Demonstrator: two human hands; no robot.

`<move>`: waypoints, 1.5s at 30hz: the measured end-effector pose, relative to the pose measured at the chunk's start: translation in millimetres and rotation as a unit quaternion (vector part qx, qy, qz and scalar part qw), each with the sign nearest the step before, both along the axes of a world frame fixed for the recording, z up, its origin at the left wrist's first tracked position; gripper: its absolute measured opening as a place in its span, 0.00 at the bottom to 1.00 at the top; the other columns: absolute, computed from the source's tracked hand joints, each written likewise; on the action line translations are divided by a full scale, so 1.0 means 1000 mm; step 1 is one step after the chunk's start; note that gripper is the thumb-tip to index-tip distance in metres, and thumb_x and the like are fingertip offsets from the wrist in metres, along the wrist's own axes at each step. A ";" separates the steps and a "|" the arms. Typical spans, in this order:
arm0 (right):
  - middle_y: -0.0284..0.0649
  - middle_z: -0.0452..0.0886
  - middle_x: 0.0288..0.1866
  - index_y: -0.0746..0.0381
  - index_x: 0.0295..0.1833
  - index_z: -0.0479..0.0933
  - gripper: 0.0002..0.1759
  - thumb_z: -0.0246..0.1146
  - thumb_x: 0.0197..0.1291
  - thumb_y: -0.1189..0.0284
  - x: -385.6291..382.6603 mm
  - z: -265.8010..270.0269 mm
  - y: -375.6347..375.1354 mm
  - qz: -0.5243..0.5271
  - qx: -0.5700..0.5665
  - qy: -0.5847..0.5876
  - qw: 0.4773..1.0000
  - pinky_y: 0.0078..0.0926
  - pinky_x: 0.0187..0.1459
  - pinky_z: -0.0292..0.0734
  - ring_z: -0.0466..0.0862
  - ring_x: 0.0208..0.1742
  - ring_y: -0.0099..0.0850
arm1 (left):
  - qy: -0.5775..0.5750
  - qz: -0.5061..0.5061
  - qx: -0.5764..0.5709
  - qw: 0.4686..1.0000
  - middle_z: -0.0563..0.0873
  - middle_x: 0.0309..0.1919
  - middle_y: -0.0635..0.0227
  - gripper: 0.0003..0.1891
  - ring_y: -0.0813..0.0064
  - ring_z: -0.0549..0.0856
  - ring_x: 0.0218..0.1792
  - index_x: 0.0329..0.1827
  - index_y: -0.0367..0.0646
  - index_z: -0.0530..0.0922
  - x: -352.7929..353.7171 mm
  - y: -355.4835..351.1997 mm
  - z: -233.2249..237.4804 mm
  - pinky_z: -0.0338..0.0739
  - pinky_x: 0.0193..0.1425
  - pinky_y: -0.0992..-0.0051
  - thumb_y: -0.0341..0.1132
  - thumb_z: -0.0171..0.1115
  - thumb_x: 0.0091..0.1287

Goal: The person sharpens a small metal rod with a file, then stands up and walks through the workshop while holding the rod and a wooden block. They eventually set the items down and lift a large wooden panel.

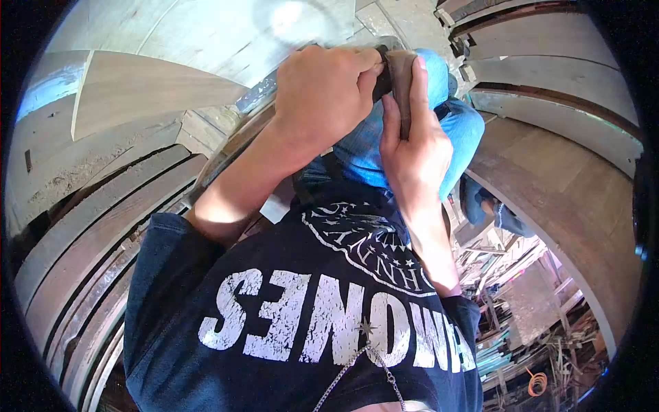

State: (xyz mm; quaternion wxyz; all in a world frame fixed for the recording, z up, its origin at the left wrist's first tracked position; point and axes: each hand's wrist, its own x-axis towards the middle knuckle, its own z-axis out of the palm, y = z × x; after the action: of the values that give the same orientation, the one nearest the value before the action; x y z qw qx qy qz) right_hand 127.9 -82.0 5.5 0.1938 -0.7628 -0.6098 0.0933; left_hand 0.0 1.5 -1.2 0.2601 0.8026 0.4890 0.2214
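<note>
My left hand is closed in a fist around a dark, black-edged object, most of which the fingers hide; its kind I cannot make out. Beside it, my right hand grips a narrow brown wooden piece, thumb on the near side and a finger stretched along the other edge. The wooden piece and the dark object meet or nearly meet between the hands. Both hands are above my blue jeans, in front of my black printed T-shirt.
Long boards are stacked on the left. A pale wooden panel lies at upper left, and more planks stand at upper right. A broad board runs down the right side. Wood scraps and an orange coil lie at lower right.
</note>
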 end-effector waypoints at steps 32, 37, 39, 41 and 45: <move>0.50 0.82 0.27 0.50 0.76 0.59 0.36 0.63 0.64 0.63 0.005 -0.002 -0.004 0.004 -0.003 0.016 1.000 0.39 0.23 0.78 0.83 0.22 0.46 | 0.008 0.005 0.002 1.000 0.85 0.26 0.60 0.07 0.54 0.83 0.23 0.36 0.49 0.85 0.000 -0.001 0.000 0.75 0.26 0.65 0.39 0.61 0.64; 0.50 0.82 0.26 0.50 0.76 0.59 0.36 0.63 0.64 0.63 0.004 0.001 0.000 0.011 -0.013 0.011 1.000 0.38 0.22 0.78 0.83 0.22 0.45 | 0.012 0.002 0.000 1.000 0.85 0.25 0.60 0.07 0.54 0.83 0.24 0.36 0.48 0.84 0.000 -0.002 0.000 0.75 0.27 0.63 0.39 0.61 0.64; 0.50 0.82 0.26 0.49 0.76 0.59 0.36 0.63 0.64 0.63 0.004 -0.002 -0.003 0.011 -0.002 0.013 1.000 0.38 0.22 0.78 0.83 0.21 0.44 | 0.015 0.004 0.000 1.000 0.85 0.25 0.60 0.07 0.54 0.83 0.24 0.36 0.48 0.84 0.000 -0.001 0.001 0.75 0.27 0.63 0.39 0.61 0.64; 0.50 0.82 0.26 0.49 0.76 0.59 0.36 0.63 0.64 0.63 0.005 -0.002 -0.004 0.011 0.007 0.016 1.000 0.38 0.22 0.77 0.83 0.21 0.44 | 0.013 0.002 0.002 1.000 0.84 0.24 0.60 0.07 0.53 0.83 0.25 0.35 0.48 0.84 0.000 -0.001 0.001 0.76 0.27 0.62 0.39 0.61 0.63; 0.49 0.81 0.25 0.47 0.76 0.59 0.35 0.62 0.64 0.62 0.002 0.006 0.001 0.006 -0.017 0.007 1.000 0.39 0.22 0.77 0.83 0.21 0.44 | 0.003 0.007 -0.004 1.000 0.85 0.25 0.59 0.07 0.53 0.83 0.25 0.35 0.48 0.84 0.000 -0.001 0.001 0.76 0.28 0.62 0.39 0.62 0.63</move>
State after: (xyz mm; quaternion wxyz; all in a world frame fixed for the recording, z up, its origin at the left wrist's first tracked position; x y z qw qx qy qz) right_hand 130.2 -81.0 11.4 0.1846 -0.7619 -0.6109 0.1106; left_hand 0.2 0.8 -0.2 0.2601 0.7991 0.4960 0.2187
